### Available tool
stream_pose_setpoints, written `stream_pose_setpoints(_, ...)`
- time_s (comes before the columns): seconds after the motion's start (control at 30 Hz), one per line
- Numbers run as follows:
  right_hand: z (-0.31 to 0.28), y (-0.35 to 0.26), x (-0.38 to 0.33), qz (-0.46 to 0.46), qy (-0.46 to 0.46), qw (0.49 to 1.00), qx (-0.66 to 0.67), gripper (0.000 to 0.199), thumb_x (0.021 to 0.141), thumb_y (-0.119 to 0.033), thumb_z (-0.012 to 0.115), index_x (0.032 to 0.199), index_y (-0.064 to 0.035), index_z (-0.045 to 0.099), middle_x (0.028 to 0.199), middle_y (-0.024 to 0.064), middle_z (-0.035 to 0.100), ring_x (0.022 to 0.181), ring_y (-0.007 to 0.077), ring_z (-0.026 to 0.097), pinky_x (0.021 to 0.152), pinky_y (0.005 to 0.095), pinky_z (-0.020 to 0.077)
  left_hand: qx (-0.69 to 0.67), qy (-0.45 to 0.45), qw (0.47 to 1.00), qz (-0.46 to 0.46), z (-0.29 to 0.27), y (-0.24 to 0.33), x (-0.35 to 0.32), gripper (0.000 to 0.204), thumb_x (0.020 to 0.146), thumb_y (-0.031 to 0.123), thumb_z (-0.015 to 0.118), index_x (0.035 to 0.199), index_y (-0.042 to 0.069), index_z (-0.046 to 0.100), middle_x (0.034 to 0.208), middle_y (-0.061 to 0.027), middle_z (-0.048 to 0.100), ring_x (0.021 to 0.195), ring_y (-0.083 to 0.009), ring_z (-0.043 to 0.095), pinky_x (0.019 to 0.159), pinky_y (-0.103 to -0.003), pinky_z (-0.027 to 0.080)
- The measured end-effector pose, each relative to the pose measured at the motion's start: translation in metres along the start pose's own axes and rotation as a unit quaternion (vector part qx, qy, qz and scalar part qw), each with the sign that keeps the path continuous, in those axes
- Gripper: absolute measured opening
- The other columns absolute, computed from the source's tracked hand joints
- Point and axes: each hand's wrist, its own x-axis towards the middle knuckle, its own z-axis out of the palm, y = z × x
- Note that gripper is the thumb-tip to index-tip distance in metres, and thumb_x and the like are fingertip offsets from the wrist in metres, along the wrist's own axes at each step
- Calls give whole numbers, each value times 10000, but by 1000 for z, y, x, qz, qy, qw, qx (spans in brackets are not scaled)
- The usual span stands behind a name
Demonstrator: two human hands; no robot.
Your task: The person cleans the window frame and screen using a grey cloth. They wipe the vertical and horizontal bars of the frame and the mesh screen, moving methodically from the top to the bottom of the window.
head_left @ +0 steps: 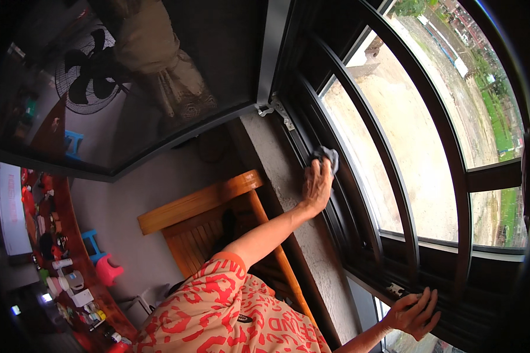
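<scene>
My left hand (318, 189) is closed around a bunched grey cloth (325, 157) and presses it against the dark window frame (303, 94), beside the inner track. Lower right, my right hand (416, 315) lies on the dark lower part of the frame, its fingers apart and holding nothing. Dark bars (388, 159) of a window grille cross the opening just right of the cloth. A small metal fitting (394, 289) shows next to my right hand. A metal hinge (282, 115) sits on the frame farther up from the cloth.
A dark window sash (182, 140) swings out at upper left; a fan (88, 73) and a knotted curtain (159, 59) show in its pane. Below it stand a wooden chair (200, 203), blue (92, 246) and pink (107, 269) plastic stools, and a cluttered wooden table (76, 232).
</scene>
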Motion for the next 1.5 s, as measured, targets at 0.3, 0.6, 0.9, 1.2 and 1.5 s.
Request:
stream_pose_setpoints(0.3,-3,3,0,-4,-16,1000,-7,331,964,-270,426,889,-218,744,951,-53,723,909,197,627,706,269,523,-189,192,950,-157,-24,-87,47,428,899,193,531,1283,43,412,1198,-231,470,1108,-384,465,962,-448,377)
stream_pose_setpoints(0.6,-6,0,0,-7,-28,999,-33,313,960,-261,442,892,-205,742,966,-47,721,889,167,626,731,269,510,-240,56,937,-248,-34,-99,94,616,870,263,495,1360,-45,283,1270,-367,376,1246,-455,357,1045,-465,326)
stream_pose_setpoints(0.9,3,8,-12,13,-43,998,36,278,941,-256,451,923,-213,725,1016,-53,710,963,179,568,789,299,413,-139,104,961,-216,20,-84,46,718,876,254,552,1439,43,160,1295,-342,297,1197,-480,331,1036,-531,271)
stream_pose_setpoints(1.2,10,2,-15,39,-9,997,65,288,939,-289,452,912,-230,732,1010,-83,710,987,187,537,842,297,378,-30,-15,998,-49,0,-29,-27,549,887,44,570,1368,116,316,1226,-248,313,1079,-438,424,881,-502,412)
stream_pose_setpoints(1.5,5,-1,-14,49,-14,999,13,270,919,-251,479,872,-234,745,957,-112,717,1029,163,551,841,269,436,-163,73,982,-60,-11,-31,48,570,912,84,549,1401,54,259,1195,-249,337,1075,-404,452,912,-452,417)
